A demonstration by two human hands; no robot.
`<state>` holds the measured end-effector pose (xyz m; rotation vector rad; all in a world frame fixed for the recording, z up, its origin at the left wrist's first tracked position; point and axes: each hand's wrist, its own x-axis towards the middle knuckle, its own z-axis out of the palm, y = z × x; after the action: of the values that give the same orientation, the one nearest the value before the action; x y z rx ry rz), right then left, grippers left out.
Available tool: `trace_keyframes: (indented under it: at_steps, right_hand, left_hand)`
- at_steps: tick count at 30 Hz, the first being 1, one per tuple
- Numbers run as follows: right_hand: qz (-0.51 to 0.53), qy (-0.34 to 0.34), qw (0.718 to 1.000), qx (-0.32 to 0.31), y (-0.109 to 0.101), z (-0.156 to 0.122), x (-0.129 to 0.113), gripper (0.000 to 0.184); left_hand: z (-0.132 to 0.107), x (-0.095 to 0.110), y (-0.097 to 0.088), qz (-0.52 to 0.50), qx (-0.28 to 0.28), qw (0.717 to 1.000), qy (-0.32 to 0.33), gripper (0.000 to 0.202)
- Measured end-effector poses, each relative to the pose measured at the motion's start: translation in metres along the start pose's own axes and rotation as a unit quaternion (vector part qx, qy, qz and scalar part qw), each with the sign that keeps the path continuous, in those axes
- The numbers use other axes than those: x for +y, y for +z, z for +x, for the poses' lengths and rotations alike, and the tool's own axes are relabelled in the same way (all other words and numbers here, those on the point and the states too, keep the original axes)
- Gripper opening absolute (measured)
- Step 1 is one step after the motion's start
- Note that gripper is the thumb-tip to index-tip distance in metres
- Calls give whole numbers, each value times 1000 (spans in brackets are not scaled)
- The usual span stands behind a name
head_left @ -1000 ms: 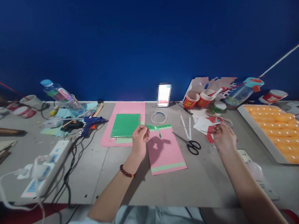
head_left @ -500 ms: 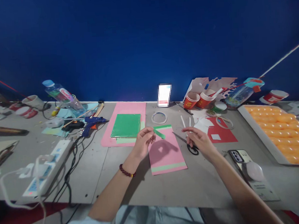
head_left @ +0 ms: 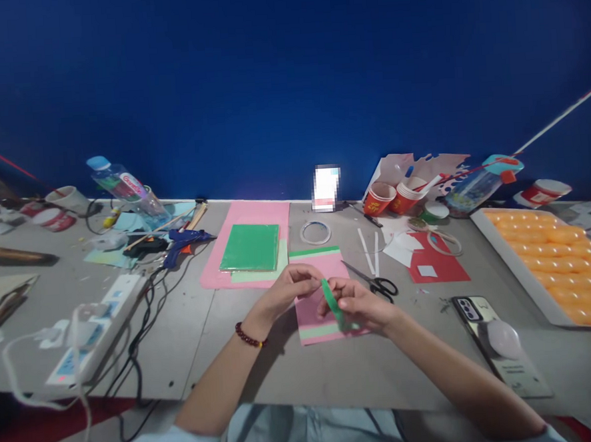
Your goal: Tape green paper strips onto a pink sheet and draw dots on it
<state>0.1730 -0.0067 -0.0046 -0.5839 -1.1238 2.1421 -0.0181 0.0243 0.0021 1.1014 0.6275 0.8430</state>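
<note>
Centrally, green strip (head_left: 332, 302), between both hands (head_left: 296, 289) (head_left: 363, 302)

No text reads surely: lettering on the blue-capped clear plastic bottle (head_left: 133, 185) and the red paper cups (head_left: 376, 205) is blurred.

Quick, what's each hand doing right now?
Left hand: closed, pinching the upper end of a green strip.
Right hand: closed, fingers around the same strip.
</note>
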Motion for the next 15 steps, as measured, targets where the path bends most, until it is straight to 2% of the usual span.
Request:
trace_keyframes:
  at_steps: [5, 12, 15]
  right_hand:
    - [32, -14, 999, 41, -2, -1, 7, 34]
    - [65, 41, 996, 40, 4, -4, 7, 41]
    - [73, 44, 996, 41, 7, -4, 9, 44]
  left_hand:
    - [0, 2, -2, -8, 16, 1000, 25, 24]
    - [-2, 4, -1, -2, 37, 999, 27, 24]
    - [-2, 4, 0, -1, 41, 999, 23, 26]
